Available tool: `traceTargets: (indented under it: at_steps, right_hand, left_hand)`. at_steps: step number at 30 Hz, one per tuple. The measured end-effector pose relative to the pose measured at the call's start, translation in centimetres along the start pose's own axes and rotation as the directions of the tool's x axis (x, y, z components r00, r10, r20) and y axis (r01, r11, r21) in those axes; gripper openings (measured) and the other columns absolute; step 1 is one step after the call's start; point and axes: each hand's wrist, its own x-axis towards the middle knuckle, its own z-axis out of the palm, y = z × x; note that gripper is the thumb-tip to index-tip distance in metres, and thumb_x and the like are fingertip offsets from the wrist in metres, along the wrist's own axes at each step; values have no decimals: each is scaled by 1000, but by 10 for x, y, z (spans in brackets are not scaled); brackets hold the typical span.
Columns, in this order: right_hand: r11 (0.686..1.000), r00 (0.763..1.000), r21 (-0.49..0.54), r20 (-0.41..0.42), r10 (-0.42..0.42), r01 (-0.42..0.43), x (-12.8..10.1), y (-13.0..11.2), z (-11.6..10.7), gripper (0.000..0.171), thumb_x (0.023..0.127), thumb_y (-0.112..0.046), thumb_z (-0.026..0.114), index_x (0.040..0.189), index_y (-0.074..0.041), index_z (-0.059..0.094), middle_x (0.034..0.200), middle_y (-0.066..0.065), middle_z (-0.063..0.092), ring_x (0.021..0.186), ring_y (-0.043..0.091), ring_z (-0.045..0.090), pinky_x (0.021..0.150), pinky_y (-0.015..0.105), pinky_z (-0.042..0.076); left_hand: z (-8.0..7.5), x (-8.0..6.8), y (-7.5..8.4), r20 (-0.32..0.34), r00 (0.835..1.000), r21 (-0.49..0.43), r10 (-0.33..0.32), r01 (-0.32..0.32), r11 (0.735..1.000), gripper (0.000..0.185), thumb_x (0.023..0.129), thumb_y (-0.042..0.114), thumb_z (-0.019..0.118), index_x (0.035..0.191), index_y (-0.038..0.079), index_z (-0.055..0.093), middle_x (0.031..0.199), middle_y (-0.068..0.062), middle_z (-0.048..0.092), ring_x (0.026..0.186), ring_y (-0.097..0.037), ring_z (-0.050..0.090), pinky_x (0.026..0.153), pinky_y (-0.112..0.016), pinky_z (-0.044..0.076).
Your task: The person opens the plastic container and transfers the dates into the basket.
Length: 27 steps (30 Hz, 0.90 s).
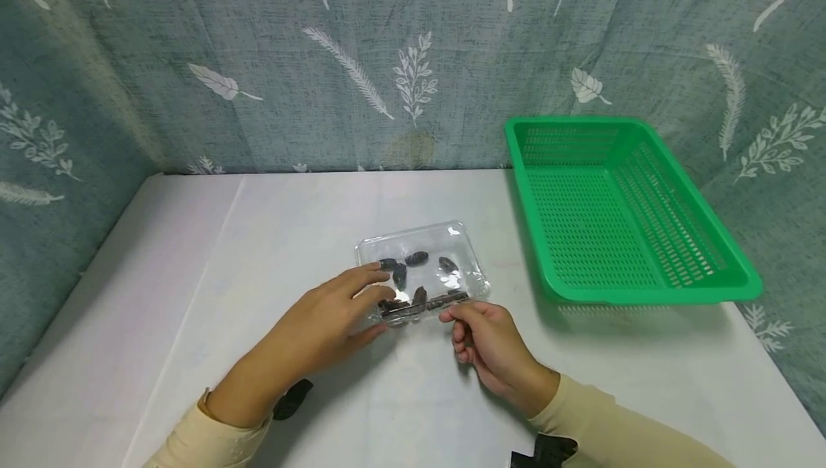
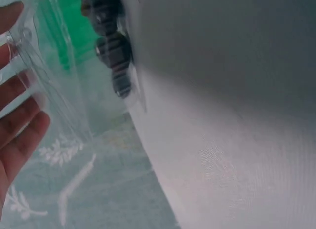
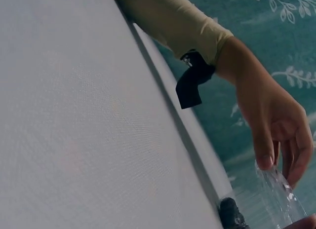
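Note:
A clear plastic box (image 1: 452, 239) with several dark oval pieces (image 1: 416, 259) inside lies at the table's middle. My left hand (image 1: 377, 303) holds its near left corner, fingers over the lid and thumb below. My right hand (image 1: 452, 316) pinches the box's near edge between thumb and forefinger. In the left wrist view my left hand's fingers (image 2: 19, 130) lie against the clear plastic (image 2: 54, 91), with the dark pieces (image 2: 111, 46) beyond. The right wrist view shows the left hand (image 3: 284, 155) reaching down onto the box (image 3: 279, 199).
A green perforated basket (image 1: 645, 289) stands to the right of the box, close to the table's right edge. The white table (image 1: 290, 210) is backed by a leaf-patterned teal curtain (image 1: 413, 59) on all sides.

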Motion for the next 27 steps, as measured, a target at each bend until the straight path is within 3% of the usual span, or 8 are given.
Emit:
traceTargets:
  at_steps: [9,15,21,27]
  right_hand:
    - [999,1000,25,7,-20,20,-2,2,0,18,96,-7,54,84,-1,67,57,-6,49,50,6,44,44,15,40]
    - [999,1000,30,-1,-30,30,-4,2,1,19,95,-6,53,83,0,67,56,-6,47,49,7,43,44,15,39]
    - [999,999,27,-7,-38,38,-5,3,1,18,95,-5,53,84,0,67,57,-5,45,49,7,41,44,15,36]
    - [999,999,12,-8,-33,34,-4,4,0,17,94,-6,55,88,2,68,57,-5,47,49,8,42,44,16,36]
  left_hand:
    - [-6,0,-2,15,999,19,31,-31,999,43,77,26,88,114,12,70,123,-9,69,119,-27,66,88,-35,61]
    - [-11,8,8,74,991,175,113,-124,977,51,78,24,87,122,6,66,123,-15,69,115,-31,67,85,-37,62]
    - [-10,18,11,139,986,293,97,-134,947,57,79,40,85,125,12,65,123,-11,68,115,-30,65,93,-44,58]
    - [-3,19,7,141,985,250,103,-136,959,57,80,40,84,123,8,65,122,-13,68,119,-33,63,98,-42,57]
